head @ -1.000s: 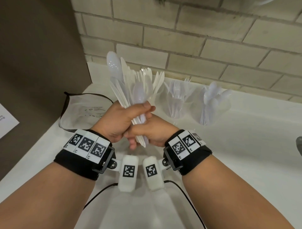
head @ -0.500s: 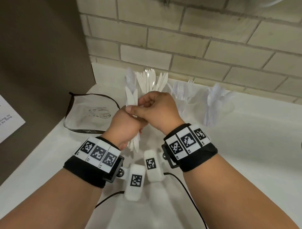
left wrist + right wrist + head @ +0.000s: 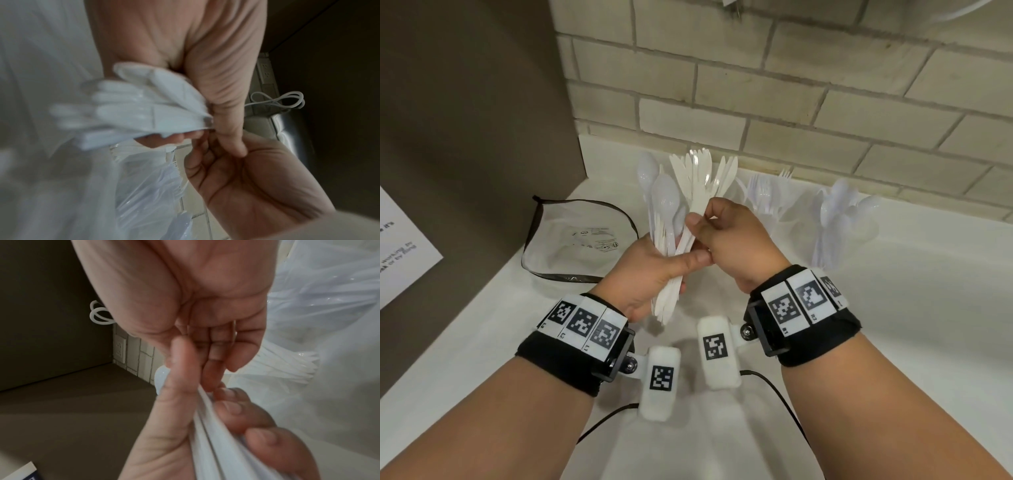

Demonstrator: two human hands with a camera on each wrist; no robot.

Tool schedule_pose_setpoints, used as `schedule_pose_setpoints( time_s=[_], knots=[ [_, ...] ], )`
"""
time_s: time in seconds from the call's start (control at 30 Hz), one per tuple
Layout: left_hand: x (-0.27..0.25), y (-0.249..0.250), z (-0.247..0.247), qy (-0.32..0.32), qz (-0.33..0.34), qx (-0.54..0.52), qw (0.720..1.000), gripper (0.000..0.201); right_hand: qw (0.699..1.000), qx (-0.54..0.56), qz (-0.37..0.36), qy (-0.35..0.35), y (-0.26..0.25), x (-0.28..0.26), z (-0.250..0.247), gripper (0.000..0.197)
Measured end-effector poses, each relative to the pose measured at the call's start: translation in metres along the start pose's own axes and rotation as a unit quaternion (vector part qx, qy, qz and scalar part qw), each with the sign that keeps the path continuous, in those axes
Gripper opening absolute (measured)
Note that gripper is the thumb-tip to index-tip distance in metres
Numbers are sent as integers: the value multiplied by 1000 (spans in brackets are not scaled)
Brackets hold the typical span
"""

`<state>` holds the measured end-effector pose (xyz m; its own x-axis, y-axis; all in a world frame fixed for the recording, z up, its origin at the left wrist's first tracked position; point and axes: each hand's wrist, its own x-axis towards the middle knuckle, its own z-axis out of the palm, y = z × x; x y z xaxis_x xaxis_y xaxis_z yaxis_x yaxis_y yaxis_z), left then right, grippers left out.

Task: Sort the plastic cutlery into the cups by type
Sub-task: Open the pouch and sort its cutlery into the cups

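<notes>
Item, nearest: left hand (image 3: 654, 270), fingers and thumb wrapped round the lower handles of a mixed bundle of white plastic cutlery (image 3: 671, 222), held upright above the white counter (image 3: 893, 325). Right hand (image 3: 736, 240), just beside and touching the left, thumb and fingertips pinched on a fanned sheaf of knives and forks (image 3: 702, 178) at mid-handle; two spoons (image 3: 661, 195) stand to the left of that sheaf, within the left hand's grip. Handling, as judged: pieces very light, thin, stiff but liable to snap if bent; glossy and slippery against one another, so a loose hold may let the bundle slide or splay. Best taken at the flat handles, not at tines or bowls. Appearance: uniform white to translucent, smooth, handle ends uneven below the left fist. Beyond, left: clear pouch with dark edging (image 3: 582, 236) lying on the counter. Farther, against the brick wall (image 3: 791, 85): clear cup of forks (image 3: 767, 198); to its right, clear cup of spoons (image 3: 839, 219).
</notes>
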<state>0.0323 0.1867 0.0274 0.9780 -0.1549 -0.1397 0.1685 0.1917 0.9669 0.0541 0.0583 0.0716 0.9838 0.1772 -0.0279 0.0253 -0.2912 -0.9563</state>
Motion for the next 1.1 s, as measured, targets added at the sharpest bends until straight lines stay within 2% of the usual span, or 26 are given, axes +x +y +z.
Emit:
schedule_pose_setpoints(
  time_s=[0.07,0.17,0.27,0.3,0.37,0.43,0.53,0.6,0.67,0.83,0.97,1.1],
  knots=[
    [1,-1,0,-2,7,-24,1000,28,1000,8,5,-9,0,0,-2,20],
    [2,-2,3,6,18,-36,999,41,999,44,10,-11,0,-1,-2,17],
    [4,-2,3,37,-3,-57,998,56,993,108,24,39,-4,-3,-1,17],
    [4,-3,1,40,-14,-64,997,55,987,141,26,69,-6,-3,-1,17],
    [3,-6,0,33,-31,-70,996,34,975,183,18,124,-11,-3,-5,20],
    [2,-9,-1,25,-35,-56,998,20,978,159,5,132,-13,-1,-8,26],
    [2,-11,0,24,-30,-25,999,22,994,62,-18,88,-13,-2,-7,28],
    [1,-11,2,21,-27,-8,999,23,996,-8,-36,76,-12,-2,-4,21],
    [1,-10,4,7,-20,-4,1000,19,996,-41,-40,71,-8,-1,-2,25],
    [-1,-13,5,-1,-34,-35,999,15,994,-70,-36,69,-4,4,0,17],
    [-2,-14,4,-2,-34,-56,998,23,993,-82,-44,72,-5,5,2,16],
    [1,-17,1,-4,-36,-52,998,28,994,-37,-24,95,-5,9,-1,20]
  ],
)
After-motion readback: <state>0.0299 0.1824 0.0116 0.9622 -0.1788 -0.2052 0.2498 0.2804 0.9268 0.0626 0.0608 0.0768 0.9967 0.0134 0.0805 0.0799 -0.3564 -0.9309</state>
